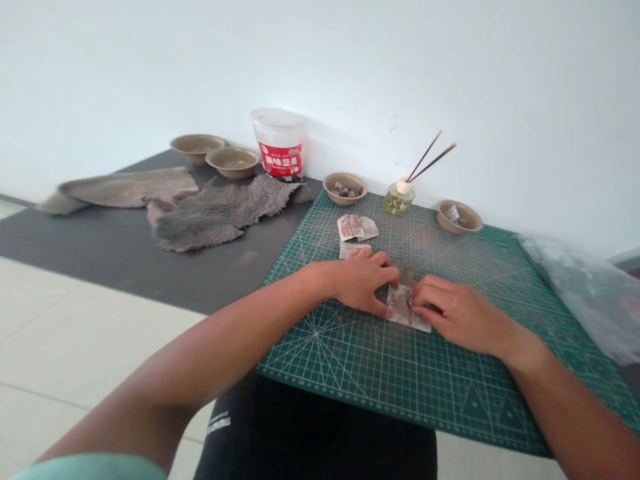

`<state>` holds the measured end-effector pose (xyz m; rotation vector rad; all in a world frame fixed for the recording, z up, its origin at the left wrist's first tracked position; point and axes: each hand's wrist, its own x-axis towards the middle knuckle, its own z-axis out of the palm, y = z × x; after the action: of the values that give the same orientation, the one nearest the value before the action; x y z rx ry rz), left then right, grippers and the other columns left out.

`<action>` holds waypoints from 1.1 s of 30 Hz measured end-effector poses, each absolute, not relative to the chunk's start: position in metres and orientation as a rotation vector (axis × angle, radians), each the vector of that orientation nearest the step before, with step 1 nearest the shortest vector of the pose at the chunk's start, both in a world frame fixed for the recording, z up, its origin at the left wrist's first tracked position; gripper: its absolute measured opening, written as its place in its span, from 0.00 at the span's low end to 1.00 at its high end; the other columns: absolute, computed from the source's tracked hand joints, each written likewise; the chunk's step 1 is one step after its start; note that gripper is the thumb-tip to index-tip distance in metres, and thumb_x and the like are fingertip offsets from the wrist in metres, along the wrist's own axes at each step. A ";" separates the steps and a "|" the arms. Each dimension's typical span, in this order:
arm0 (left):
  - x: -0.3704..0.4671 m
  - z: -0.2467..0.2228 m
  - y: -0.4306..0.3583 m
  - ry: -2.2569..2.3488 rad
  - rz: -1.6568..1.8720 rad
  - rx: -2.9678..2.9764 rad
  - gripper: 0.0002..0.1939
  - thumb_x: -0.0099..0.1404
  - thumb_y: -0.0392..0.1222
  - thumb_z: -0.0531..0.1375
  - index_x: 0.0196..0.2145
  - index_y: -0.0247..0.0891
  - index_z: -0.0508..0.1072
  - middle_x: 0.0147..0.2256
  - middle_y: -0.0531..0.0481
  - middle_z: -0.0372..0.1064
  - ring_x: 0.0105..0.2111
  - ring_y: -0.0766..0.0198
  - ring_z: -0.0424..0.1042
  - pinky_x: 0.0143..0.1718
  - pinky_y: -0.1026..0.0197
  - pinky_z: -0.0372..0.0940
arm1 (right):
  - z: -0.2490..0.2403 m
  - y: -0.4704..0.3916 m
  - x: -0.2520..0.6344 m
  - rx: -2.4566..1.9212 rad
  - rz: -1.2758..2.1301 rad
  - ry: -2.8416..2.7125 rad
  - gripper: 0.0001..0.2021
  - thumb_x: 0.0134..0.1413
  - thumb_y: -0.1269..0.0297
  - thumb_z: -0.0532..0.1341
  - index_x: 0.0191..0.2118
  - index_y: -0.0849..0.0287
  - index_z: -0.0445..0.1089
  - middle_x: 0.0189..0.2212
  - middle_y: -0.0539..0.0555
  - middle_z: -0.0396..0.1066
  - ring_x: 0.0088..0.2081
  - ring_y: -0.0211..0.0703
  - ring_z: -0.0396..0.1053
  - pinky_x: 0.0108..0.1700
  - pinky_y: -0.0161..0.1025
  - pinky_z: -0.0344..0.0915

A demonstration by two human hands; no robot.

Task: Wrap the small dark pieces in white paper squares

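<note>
A pale square sheet [406,312] smeared with brown lies flat on the green cutting mat [350,373]. My left hand [364,281] rests with its fingers spread, thumb and index finger at the sheet's left edge. Over the sheet's right part, my right hand [453,310] is closed with its fingertips pinched together and pressed down. A small dark bit may be between them, but the fingers cover it. Beyond my left hand lie a brown-stained square piece [351,227] and a pale piece [369,229], with another pale piece [354,250] partly under that hand.
Behind stand a bowl [345,189] of dark chunks, a reed diffuser [399,196] and a bowl [459,217] with small pieces. A clear plastic bag [583,293] lies right. Left are a grey rag [220,212], a brown cloth [130,188], two bowls [233,163] and a labelled tub [279,145].
</note>
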<state>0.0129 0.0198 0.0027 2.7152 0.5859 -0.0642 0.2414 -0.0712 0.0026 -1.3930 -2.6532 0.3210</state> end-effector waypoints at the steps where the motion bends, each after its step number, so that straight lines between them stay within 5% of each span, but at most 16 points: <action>1: 0.013 0.003 0.020 0.581 -0.063 2.717 0.29 0.60 0.63 0.62 0.54 0.47 0.66 0.56 0.45 0.58 0.53 0.47 0.58 0.55 0.46 0.56 | 0.002 -0.072 0.241 -1.358 0.343 -2.675 0.07 0.66 0.66 0.56 0.37 0.55 0.71 0.36 0.52 0.71 0.35 0.42 0.71 0.39 0.39 0.65; 33: 0.012 0.004 0.019 0.599 -0.055 2.712 0.29 0.60 0.63 0.62 0.55 0.48 0.66 0.56 0.45 0.57 0.52 0.47 0.58 0.56 0.44 0.55 | -0.003 -0.068 0.247 -1.414 0.635 -2.422 0.04 0.65 0.67 0.58 0.37 0.54 0.69 0.41 0.51 0.70 0.41 0.42 0.69 0.44 0.41 0.66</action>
<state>0.0118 0.0187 0.0035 2.7122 0.5988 -0.0554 0.2466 -0.0676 -0.0027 -1.4140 -2.4224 0.6347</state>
